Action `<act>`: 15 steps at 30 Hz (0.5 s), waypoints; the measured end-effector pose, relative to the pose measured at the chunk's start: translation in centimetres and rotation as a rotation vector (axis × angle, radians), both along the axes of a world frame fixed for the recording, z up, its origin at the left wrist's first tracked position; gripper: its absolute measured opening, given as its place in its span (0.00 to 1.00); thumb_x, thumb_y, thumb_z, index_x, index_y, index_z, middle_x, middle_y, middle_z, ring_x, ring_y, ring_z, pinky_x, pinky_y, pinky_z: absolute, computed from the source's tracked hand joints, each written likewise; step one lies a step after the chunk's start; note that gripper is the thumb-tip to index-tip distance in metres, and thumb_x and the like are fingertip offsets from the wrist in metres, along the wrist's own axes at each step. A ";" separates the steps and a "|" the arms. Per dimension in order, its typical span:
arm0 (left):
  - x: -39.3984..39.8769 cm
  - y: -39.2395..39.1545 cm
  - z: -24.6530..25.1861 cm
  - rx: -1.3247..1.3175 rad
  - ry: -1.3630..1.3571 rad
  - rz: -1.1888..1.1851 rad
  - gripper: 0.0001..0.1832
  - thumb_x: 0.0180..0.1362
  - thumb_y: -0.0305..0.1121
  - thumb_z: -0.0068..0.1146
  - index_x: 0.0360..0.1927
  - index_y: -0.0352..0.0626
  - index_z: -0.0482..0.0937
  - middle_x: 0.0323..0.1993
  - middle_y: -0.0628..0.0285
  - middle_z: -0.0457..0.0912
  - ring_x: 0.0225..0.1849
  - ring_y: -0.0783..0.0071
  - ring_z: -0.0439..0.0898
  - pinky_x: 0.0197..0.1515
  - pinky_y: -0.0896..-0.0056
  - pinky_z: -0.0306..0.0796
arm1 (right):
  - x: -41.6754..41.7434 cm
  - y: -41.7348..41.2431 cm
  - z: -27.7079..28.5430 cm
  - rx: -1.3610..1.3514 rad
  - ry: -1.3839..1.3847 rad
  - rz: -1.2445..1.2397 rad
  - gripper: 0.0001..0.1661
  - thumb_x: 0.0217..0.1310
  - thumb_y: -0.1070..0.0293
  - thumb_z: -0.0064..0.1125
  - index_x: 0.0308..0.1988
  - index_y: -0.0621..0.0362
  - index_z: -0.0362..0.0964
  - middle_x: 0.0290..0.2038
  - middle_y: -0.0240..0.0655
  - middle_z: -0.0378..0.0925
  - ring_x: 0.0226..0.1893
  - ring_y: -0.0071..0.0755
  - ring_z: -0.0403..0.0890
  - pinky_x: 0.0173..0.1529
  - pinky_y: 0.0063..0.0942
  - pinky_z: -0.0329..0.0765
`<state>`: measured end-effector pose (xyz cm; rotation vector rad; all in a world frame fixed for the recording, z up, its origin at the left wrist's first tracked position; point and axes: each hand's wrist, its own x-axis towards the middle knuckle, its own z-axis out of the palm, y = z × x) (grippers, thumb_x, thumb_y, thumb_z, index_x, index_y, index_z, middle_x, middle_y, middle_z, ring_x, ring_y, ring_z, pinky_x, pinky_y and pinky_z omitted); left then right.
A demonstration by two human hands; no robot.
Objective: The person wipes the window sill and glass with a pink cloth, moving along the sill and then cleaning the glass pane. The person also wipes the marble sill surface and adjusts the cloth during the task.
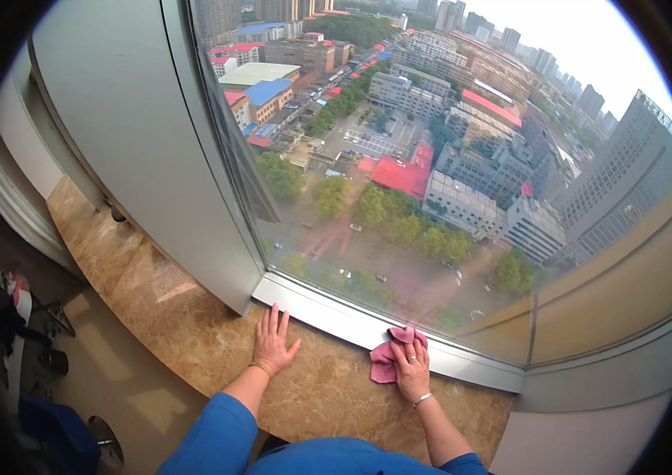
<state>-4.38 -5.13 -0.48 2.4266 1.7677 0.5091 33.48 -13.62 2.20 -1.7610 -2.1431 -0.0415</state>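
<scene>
My left hand (274, 346) rests flat on the brown marble windowsill (324, 380), its fingers spread and pointing at the metal window frame. Nothing is held in it. Over to the right, my right hand (413, 371) presses a pink cloth (384, 361) where the sill meets the silver bottom rail (336, 314) of the window. Part of the cloth bunches up past my fingertips against the rail, and another part spreads left onto the marble. Beyond the rail stands the large window pane (371, 285), with faint pinkish reflections in its lower part.
A broad grey panel (134, 136) rises at the left of the window. The marble ledge (104, 255) curves on beneath it. Below on the floor are a blue chair (59, 433) and a cluttered white table (18, 356). A wall panel (585, 433) borders the sill at right.
</scene>
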 end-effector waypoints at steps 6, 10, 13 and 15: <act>0.0 -0.1 0.0 0.011 -0.002 -0.007 0.49 0.60 0.52 0.62 0.79 0.42 0.55 0.81 0.43 0.46 0.78 0.38 0.52 0.77 0.40 0.48 | 5.8 -3.8 0.1 -0.080 -0.004 -0.134 0.34 0.59 0.65 0.66 0.66 0.49 0.72 0.72 0.47 0.64 0.74 0.61 0.60 0.75 0.54 0.58; 0.1 -0.1 0.1 0.005 0.011 -0.003 0.49 0.60 0.52 0.62 0.79 0.41 0.54 0.81 0.43 0.46 0.78 0.38 0.52 0.77 0.40 0.48 | 2.6 -2.8 -0.1 -0.103 -0.016 -0.230 0.40 0.61 0.59 0.67 0.71 0.48 0.67 0.74 0.50 0.59 0.76 0.65 0.54 0.78 0.56 0.50; 0.1 -0.1 0.2 0.000 0.013 -0.002 0.50 0.59 0.52 0.63 0.79 0.41 0.54 0.81 0.43 0.46 0.79 0.38 0.52 0.77 0.40 0.48 | -0.8 -1.0 -0.4 -0.129 -0.019 -0.211 0.40 0.61 0.59 0.66 0.71 0.51 0.66 0.73 0.52 0.58 0.75 0.67 0.54 0.78 0.58 0.50; -0.1 -0.3 0.1 -0.003 0.013 0.002 0.50 0.59 0.51 0.63 0.79 0.42 0.54 0.81 0.43 0.46 0.79 0.38 0.52 0.77 0.40 0.48 | -3.3 0.4 -0.9 -0.118 -0.040 -0.179 0.41 0.62 0.56 0.66 0.72 0.50 0.64 0.73 0.52 0.57 0.75 0.66 0.53 0.78 0.58 0.49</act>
